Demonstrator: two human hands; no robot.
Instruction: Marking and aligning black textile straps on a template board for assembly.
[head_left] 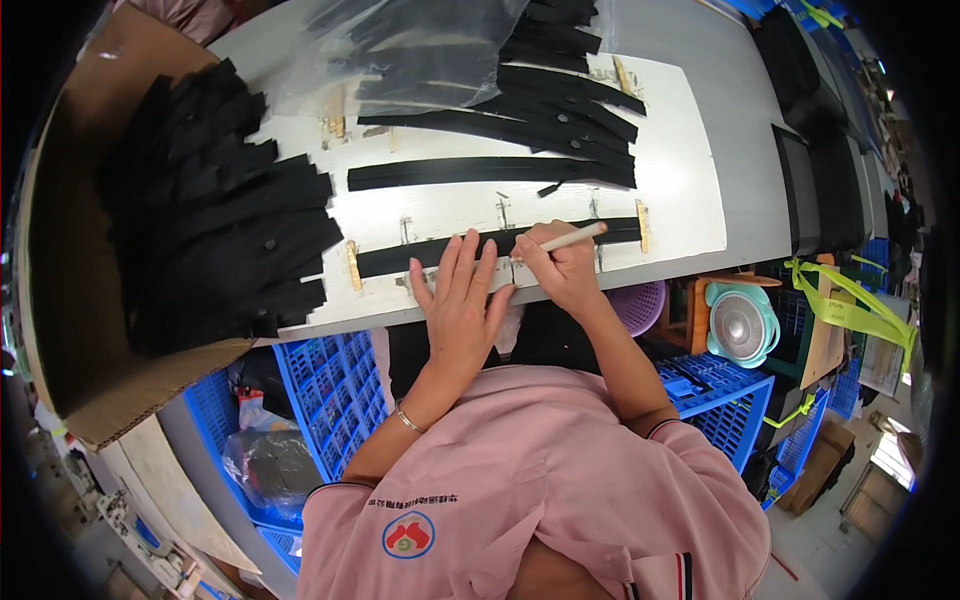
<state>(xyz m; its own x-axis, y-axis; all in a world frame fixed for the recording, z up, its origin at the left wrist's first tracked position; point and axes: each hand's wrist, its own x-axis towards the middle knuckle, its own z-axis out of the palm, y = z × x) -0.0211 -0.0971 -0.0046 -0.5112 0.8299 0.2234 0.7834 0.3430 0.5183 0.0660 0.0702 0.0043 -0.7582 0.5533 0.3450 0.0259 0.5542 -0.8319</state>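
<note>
A long black fabric strip (400, 256) lies crosswise near the front edge of a white board (685, 160). My left hand (460, 305) rests flat on it, fingers spread and stretched out. Pinched in my right hand (568, 272) is a pale pen (577, 236), its upper end pointing right and its lower end down at the strip, where my fingers partly hide it. Worn yellowish tape pieces (644, 228) sit at the strip's ends, and dark marks show on the board. Another black strip (440, 174) lies farther back, apart from the first.
Many black strips (220, 220) are heaped at left, by a cardboard box (75, 300). More strips (570, 105) lie at the back, partly under clear plastic (420, 60). Below the table are blue crates (335, 385), a purple basket (640, 305) and a turquoise fan (742, 325).
</note>
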